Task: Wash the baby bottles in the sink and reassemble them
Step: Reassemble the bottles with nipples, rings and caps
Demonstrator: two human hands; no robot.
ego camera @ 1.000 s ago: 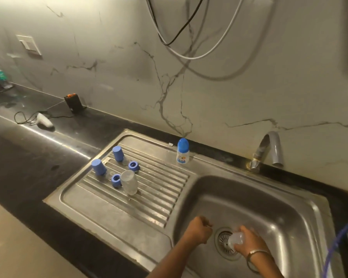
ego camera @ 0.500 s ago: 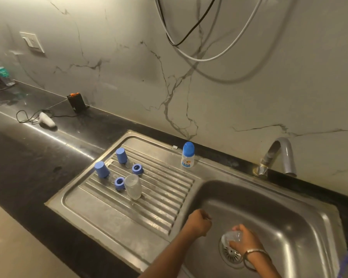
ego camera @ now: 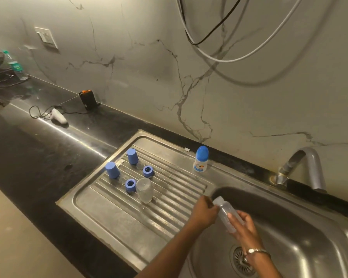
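Hands meet over the left edge of the sink basin (ego camera: 301,243) in the head view. The right hand (ego camera: 244,227) has its fingers curled round the lower part of a clear bottle body (ego camera: 226,214), which lies tilted, one end pointing up and left toward the draining board. A metal bangle (ego camera: 256,251) sits on that wrist. The left hand (ego camera: 204,212) is closed at the upper end of the same bottle; its fingertips appear to pinch the rim, though blur there makes the exact contact hard to read. The bottle is held above the basin, apart from the steel, with the round drain strainer (ego camera: 241,261) below and to the right of it.

On the ribbed draining board (ego camera: 169,213) to the left, a second clear bottle body (ego camera: 144,190) stands with a blue ring (ego camera: 130,185) just beside it on its left. Another blue ring (ego camera: 148,171) lies a little farther back. Two blue caps stand near the board's far-left corner, one (ego camera: 112,170) nearer the counter edge and one (ego camera: 132,156) behind it. An assembled bottle with a blue cap (ego camera: 201,159) stands upright on the sink's back ledge, well apart from the hands. The curved tap (ego camera: 307,167) rises behind the basin at right.

On the dark counter (ego camera: 38,157) farther left lie a white device with a black cord (ego camera: 57,116) and a small black box (ego camera: 87,99) against the marble wall.
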